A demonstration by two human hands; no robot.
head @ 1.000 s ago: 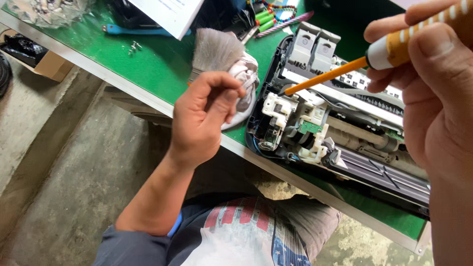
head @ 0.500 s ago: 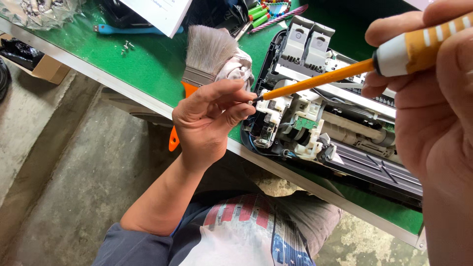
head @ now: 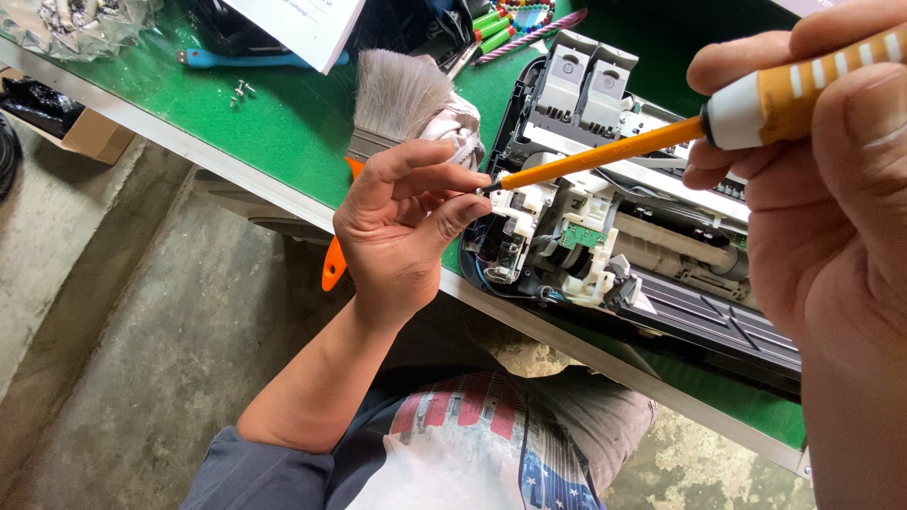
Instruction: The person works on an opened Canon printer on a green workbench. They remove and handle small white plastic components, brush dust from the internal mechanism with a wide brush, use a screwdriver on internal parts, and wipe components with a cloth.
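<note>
My right hand (head: 812, 179) grips a screwdriver (head: 661, 142) with an orange shaft and an orange and white handle. Its tip points left, over the near left corner of an opened printer (head: 624, 236) on the green workbench (head: 274, 123). My left hand (head: 406, 227) hangs at the bench's front edge, with thumb and fingertips pinched right at the screwdriver tip. Whether a screw sits between the fingers is hidden. The printer shows white plastic parts, a small green circuit board and a black frame.
A wide paintbrush (head: 392, 94) with an orange handle lies beside a grey rag (head: 458, 132) behind my left hand. Loose screws (head: 241, 91), a blue tool (head: 236, 59), white paper (head: 302, 24) and a plastic bag (head: 76, 21) lie further left. A cardboard box (head: 85, 137) sits below the bench.
The screwdriver tip has swung left toward my left hand. My left hand rose to the bench edge and its fingers closed on the tip.
</note>
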